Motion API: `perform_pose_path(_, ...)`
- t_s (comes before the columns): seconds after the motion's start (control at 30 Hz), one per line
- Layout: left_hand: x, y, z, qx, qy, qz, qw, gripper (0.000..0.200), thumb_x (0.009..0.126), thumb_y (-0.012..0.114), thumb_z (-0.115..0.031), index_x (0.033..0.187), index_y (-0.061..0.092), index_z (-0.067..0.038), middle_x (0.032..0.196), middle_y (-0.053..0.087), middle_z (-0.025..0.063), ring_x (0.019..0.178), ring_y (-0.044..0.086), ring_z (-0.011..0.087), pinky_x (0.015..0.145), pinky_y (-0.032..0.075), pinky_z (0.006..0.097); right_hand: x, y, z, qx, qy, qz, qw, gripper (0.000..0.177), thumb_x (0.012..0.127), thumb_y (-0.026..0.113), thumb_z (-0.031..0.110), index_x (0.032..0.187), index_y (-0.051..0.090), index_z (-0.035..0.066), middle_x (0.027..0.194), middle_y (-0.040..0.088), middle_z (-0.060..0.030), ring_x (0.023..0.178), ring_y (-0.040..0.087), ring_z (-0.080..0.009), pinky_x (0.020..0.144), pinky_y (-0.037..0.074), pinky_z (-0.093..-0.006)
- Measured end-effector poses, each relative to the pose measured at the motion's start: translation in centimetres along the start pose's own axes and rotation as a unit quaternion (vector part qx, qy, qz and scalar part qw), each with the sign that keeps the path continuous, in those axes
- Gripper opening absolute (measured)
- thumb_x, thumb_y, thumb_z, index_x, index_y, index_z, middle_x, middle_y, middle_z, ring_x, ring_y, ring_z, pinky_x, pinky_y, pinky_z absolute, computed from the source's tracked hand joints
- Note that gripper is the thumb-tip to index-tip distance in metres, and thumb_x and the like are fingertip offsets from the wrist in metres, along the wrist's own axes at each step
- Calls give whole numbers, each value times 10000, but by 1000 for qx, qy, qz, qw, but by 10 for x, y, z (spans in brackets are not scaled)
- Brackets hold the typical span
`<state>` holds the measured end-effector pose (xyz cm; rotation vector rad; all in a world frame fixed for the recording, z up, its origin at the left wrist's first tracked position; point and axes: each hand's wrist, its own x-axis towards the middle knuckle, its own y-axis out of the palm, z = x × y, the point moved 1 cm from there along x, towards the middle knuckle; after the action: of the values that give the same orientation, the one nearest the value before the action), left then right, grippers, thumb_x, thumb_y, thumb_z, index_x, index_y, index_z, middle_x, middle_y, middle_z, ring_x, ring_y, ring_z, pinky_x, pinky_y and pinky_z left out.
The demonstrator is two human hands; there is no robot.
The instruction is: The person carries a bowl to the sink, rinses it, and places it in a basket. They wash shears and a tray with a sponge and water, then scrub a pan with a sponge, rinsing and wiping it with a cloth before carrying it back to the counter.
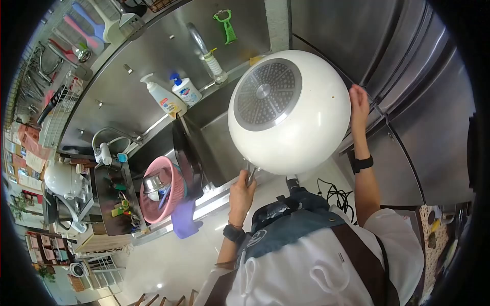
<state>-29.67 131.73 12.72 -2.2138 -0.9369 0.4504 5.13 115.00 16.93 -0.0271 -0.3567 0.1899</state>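
Observation:
A large white wok [306,127] is tipped over the sink edge, its round grey base facing up towards me. My left hand [242,198] is closed around the small metal handle [250,176] at its lower left side. On the opposite side, my right hand [359,104] grips the wok near its edge, with the fingertips partly hidden. The wok's inside is turned away from view. Behind it lies the steel sink basin [217,143], beneath a faucet [204,51] with a white nozzle.
Two pump bottles, one cream [162,97] and one blue-topped [186,91], stand behind the sink. To the left are a dark board [185,153], a pink basket [176,191] holding a metal bowl and a purple cloth [185,220]. A steel refrigerator [429,143] stands close on the right.

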Motion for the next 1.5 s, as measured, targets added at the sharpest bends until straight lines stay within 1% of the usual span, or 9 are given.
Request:
perform_pose_path(0.17, -11, -11, 13, -3, 36, -6, 999, 202, 801, 578, -160, 921, 455, -55, 659, 545, 199, 634, 555, 388, 546, 408, 431, -63, 25, 133, -142, -250, 15, 958, 613, 775, 639, 348, 1267, 414, 61, 1274, 431, -174, 1208, 373, -298, 1012, 265, -384)
perform_pose_path(0.33, -16, -11, 19, -50, 116, -55, 990, 231, 809, 591, -133, 764, 402, -6, 516, 374, 127, 438, 332, 208, 436, 315, 337, -34, -8, 52, -258, -131, -8, 957, 673, 758, 645, 384, 1298, 382, 83, 1361, 323, -195, 1252, 281, -395, 999, 259, -486)
perform_pose_path(0.4, -18, -14, 19, -58, 119, -57, 990, 237, 807, 591, -130, 756, 396, -6, 518, 362, 119, 443, 319, 184, 434, 310, 324, -44, -32, 5, -561, -40, -15, 827, 690, 762, 629, 415, 1311, 361, 96, 1353, 324, -225, 1222, 310, -426, 976, 276, -511)
perform_pose_path(0.63, 3, -11, 1, -58, 56, -23, 996, 209, 814, 576, -171, 806, 430, -22, 546, 468, 175, 491, 482, 334, 484, 376, 394, -20, -10, 52, 1, -73, -1, 997, 570, 763, 662, 360, 1213, 491, 53, 1225, 492, -176, 1157, 448, -283, 967, 326, -397)
perform_pose_path(0.83, 21, 9, -13, -56, 71, -36, 995, 221, 815, 579, -163, 794, 418, -13, 520, 436, 164, 441, 420, 281, 466, 366, 368, -8, 22, 121, -141, -214, 60, 965, 652, 738, 679, 337, 1257, 422, 38, 1333, 374, -172, 1251, 336, -312, 1028, 256, -377)
perform_pose_path(1.03, 33, 24, -23, -70, 56, -46, 995, 215, 805, 594, -151, 794, 431, -10, 501, 411, 125, 430, 406, 188, 448, 351, 341, 43, -29, -41, -361, -67, 31, 929, 666, 709, 699, 246, 1263, 405, 25, 1277, 412, -239, 1203, 388, -352, 968, 347, -396)
perform_pose_path(1.2, 46, 27, -40, -220, 8, 17, 975, 183, 818, 592, -130, 792, 444, -25, 490, 408, 27, 415, 387, 90, 391, 302, 279, 28, 7, -32, -272, 69, 155, 947, 695, 694, 721, 251, 1264, 395, 24, 1057, 569, -237, 997, 537, -366, 827, 430, -397)
perform_pose_path(1.33, 46, 3, -72, -432, -38, 147, 889, 121, 890, 512, -137, 869, 410, -76, 502, 336, -35, 381, 317, 41, 346, 257, 204, 27, 38, -47, -239, 133, 248, 929, 702, 704, 687, 164, 1301, 343, 33, 1169, 504, -257, 1085, 479, -396, 864, 420, -396)
perform_pose_path(1.5, 35, -14, -86, -575, -32, 216, 789, 150, 920, 477, -197, 880, 377, -92, 502, 271, -47, 345, 253, 48, 310, 237, 206, 7, 34, -76, -392, -21, 305, 868, 879, 555, 717, 21, 1332, 307, 31, 1343, 317, -271, 1279, 255, -406, 1036, 284, -400)
